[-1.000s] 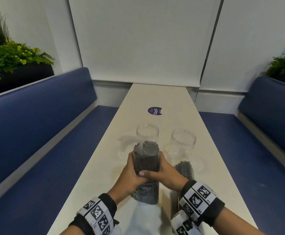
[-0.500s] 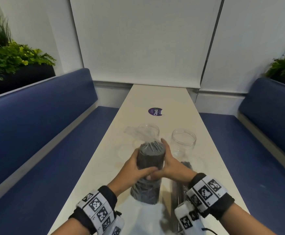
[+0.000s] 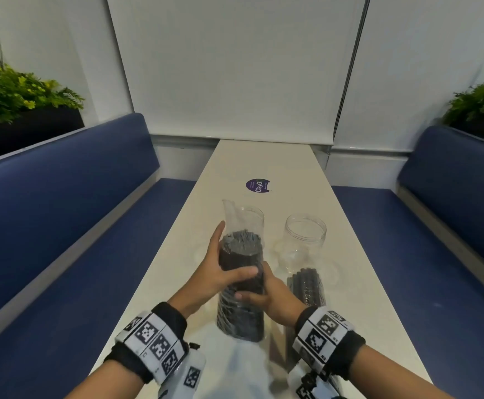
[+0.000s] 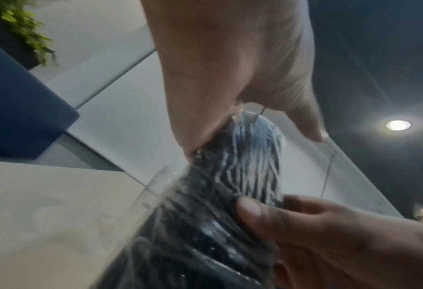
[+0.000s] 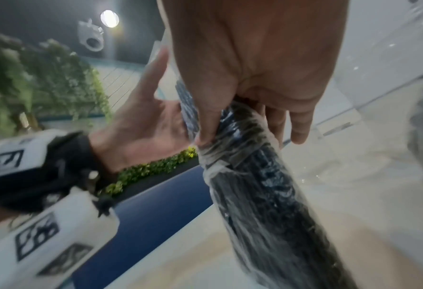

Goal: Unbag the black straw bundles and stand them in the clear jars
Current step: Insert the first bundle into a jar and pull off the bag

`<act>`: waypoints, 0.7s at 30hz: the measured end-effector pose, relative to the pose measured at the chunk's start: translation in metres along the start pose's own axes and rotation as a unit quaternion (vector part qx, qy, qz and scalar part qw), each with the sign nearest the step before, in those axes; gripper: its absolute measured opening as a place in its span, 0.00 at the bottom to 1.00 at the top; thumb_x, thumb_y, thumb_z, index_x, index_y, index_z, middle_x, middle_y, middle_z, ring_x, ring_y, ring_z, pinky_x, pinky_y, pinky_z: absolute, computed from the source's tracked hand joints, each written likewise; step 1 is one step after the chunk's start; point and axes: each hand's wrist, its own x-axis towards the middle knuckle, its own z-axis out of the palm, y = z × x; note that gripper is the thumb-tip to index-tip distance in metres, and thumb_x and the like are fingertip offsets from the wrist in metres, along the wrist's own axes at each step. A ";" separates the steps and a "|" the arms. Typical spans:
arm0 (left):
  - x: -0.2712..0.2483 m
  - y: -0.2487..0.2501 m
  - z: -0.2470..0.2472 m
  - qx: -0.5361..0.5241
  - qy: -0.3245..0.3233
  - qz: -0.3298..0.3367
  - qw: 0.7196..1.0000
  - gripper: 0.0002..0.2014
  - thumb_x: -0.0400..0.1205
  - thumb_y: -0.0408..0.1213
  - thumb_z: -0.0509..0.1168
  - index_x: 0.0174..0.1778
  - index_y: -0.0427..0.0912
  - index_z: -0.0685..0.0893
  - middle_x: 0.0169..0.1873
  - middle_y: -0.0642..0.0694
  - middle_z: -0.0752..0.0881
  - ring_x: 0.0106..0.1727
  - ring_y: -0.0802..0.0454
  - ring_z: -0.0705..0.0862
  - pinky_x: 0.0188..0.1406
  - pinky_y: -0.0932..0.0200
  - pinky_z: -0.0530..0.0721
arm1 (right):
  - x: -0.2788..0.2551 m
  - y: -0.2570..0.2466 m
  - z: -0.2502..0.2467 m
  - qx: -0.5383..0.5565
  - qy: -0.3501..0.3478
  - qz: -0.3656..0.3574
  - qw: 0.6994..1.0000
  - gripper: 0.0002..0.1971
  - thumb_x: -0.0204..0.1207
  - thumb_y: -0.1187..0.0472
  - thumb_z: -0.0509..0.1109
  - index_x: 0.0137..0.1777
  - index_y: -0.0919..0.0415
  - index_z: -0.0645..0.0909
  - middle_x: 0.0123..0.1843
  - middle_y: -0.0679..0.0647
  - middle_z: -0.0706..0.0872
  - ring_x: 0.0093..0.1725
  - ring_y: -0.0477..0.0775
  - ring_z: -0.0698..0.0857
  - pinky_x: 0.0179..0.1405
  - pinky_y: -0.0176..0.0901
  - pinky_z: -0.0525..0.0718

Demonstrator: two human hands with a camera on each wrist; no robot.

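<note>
Left hand: the left hand (image 3: 214, 272) held the top part of the held bundle (image 3: 242, 254). Its thumb lay across the front and one finger pointed up along the side.
Right hand: the right hand (image 3: 269, 295) gripped the same bundle lower down, with its thumb and fingers curled round the plastic.
Held bundle: it stood up straight near the near edge of the surface (image 3: 263, 159), about midway between the left and right edges. I could not tell if its bottom touched the surface.
Bag: the bag (image 3: 229, 214) was around the straws, and its open top stuck up above them.
Jars: the left jar (image 3: 253, 217) stood just behind the held bundle. The right jar (image 3: 305, 243) stood beside it, nearer the right edge. No straws stood in the right jar; the bundle hid most of the left one.
Second bundle: the second bundle (image 3: 307, 286) lay flat just in front of the right jar, and looked wrapped in plastic.
Stage: I judged the bag was being worked off the straws.
Risk, spill: if nothing ties the straws together, they could fan out and scatter when the bag slips off.
Risk, slip: the plastic looked smooth, so a loose grip could drop the bundle.
Risk, jars: the jars looked light, and a bump from the bundle could tip one over.
Risk, roll: an arm could nudge the second bundle, which could roll off the right edge.
</note>
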 end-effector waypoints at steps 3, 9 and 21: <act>0.003 -0.006 0.013 0.029 0.057 0.020 0.998 0.42 0.67 0.41 0.79 0.71 0.62 0.62 0.63 0.59 0.79 0.62 0.62 0.80 0.51 0.74 0.82 | -0.002 -0.006 -0.003 0.028 0.003 0.002 1.000 0.42 0.63 0.58 0.80 0.72 0.56 0.57 0.68 0.52 0.77 0.67 0.51 0.78 0.70 0.57 0.77; -0.015 -0.025 0.027 0.047 0.070 0.062 0.995 0.34 0.71 0.56 0.71 0.71 0.65 0.63 0.66 0.62 0.77 0.66 0.66 0.78 0.59 0.74 0.78 | -0.004 -0.028 -0.023 0.167 0.007 -0.051 0.985 0.42 0.63 0.63 0.79 0.73 0.47 0.58 0.68 0.46 0.76 0.66 0.41 0.78 0.65 0.39 0.80; -0.024 -0.038 0.015 0.072 -0.039 0.015 0.997 0.53 0.71 0.39 0.76 0.79 0.62 0.42 0.76 0.61 0.64 0.72 0.73 0.69 0.66 0.72 0.74 | 0.000 0.008 0.001 0.066 0.072 -0.025 0.995 0.40 0.54 0.48 0.82 0.66 0.49 0.68 0.63 0.50 0.83 0.64 0.49 0.82 0.68 0.56 0.79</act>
